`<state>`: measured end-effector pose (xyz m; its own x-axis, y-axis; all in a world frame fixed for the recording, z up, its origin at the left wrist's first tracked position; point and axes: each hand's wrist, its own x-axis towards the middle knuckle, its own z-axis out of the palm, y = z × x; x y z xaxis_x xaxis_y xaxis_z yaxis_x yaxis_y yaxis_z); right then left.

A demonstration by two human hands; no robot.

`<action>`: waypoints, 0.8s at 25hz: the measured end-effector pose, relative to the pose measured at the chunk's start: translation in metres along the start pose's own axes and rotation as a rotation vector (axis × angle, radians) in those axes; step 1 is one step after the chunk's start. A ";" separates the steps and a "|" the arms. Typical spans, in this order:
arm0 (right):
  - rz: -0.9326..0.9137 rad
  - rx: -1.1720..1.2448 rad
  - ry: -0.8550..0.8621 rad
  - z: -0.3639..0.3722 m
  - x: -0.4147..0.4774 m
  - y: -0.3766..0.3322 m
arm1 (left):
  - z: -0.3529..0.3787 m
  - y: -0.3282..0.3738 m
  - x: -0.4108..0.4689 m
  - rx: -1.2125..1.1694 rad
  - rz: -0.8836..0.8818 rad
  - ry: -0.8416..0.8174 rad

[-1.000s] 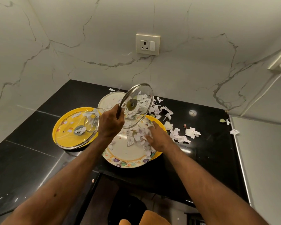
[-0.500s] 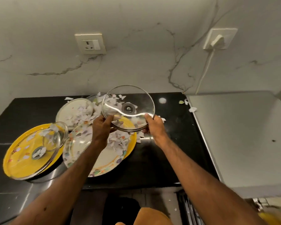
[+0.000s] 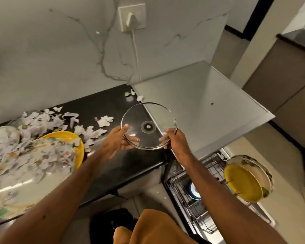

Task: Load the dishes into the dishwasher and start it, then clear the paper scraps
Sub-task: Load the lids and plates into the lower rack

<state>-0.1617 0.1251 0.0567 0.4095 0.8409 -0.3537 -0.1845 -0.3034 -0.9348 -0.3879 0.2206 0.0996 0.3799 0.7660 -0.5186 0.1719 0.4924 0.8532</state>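
Has swung glass lid (image 3: 148, 126) off littered plates (image 3: 25, 182), pinches its rim between thumb and curled fingers of left hand (image 3: 115, 140) and right hand (image 3: 176, 140), just up-left of dishwasher rack (image 3: 192, 182), probably about to load, paper scraps (image 3: 40, 120) uncleared farther left.

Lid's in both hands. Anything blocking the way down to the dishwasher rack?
Nothing visible. The glass lid, gripped by left hand and right hand, is over the counter corner; the pulled-out rack lies open below right. Plates stand at its far end.
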 end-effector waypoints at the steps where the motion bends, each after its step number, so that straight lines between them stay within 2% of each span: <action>1: 0.012 0.012 0.015 -0.022 -0.003 0.003 | 0.019 -0.002 0.002 0.030 -0.002 -0.002; 7: 0.059 0.006 0.078 -0.179 -0.033 0.016 | 0.145 -0.032 0.011 0.172 -0.082 -0.023; 12: 0.066 0.030 0.148 -0.299 -0.053 0.055 | 0.245 -0.064 0.017 0.290 -0.255 -0.174; 14: 0.064 0.061 0.184 -0.334 -0.067 0.070 | 0.277 -0.081 0.020 0.423 -0.270 -0.248; 18: 0.116 0.072 0.334 -0.388 -0.091 0.106 | 0.325 -0.123 0.030 0.701 -0.320 -0.500; 20: 0.159 0.054 0.353 -0.407 -0.098 0.132 | 0.342 -0.142 0.037 0.805 -0.341 -0.534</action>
<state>0.1374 -0.1794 -0.0448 0.6524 0.5767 -0.4917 -0.3136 -0.3852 -0.8679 -0.0874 0.0375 -0.0219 0.5184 0.2560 -0.8159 0.8308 0.0754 0.5515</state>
